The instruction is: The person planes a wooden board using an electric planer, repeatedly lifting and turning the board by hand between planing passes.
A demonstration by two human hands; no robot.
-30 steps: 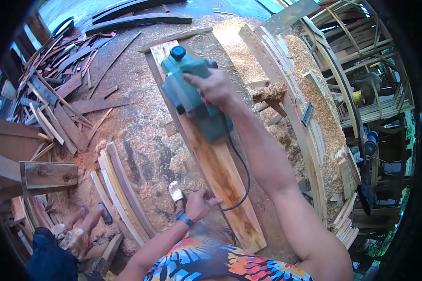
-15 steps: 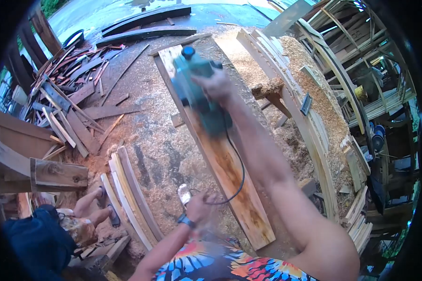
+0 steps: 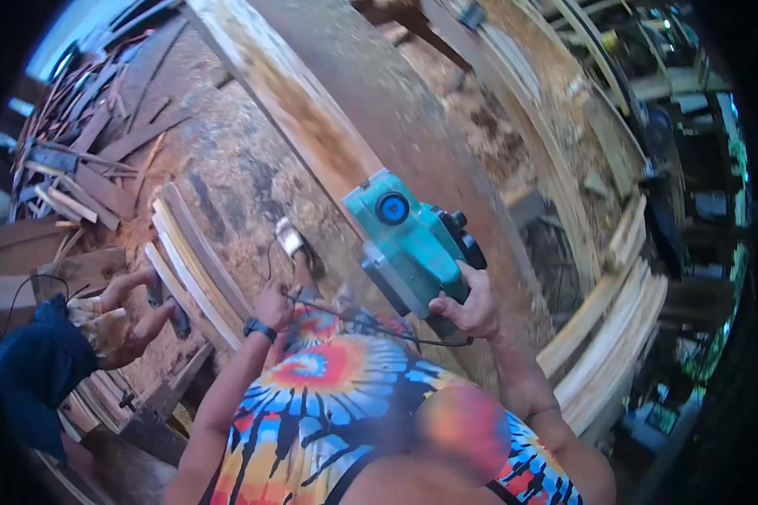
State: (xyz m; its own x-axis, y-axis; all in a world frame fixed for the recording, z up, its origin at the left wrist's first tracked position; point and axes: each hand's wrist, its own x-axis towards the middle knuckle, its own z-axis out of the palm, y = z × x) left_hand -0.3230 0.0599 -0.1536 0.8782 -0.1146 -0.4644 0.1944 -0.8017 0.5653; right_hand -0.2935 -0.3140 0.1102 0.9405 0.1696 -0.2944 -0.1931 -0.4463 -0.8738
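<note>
Cord (image 3: 434,342) is held by left hand (image 3: 271,308), planer (image 3: 417,248) by right hand (image 3: 477,305). Beyond it, board (image 3: 290,101) is exposed edge-to-edge, timbers (image 3: 606,358) stacked rightward.

Sawdust (image 3: 261,143) litters the floor (image 3: 213,200) near piled scrap wood (image 3: 88,126).

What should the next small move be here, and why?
Probably the right hand should push the planer forward along the board: it sits toward the board's near end, uncovered wood stretches ahead, and the left hand holds the cord to the side.
</note>
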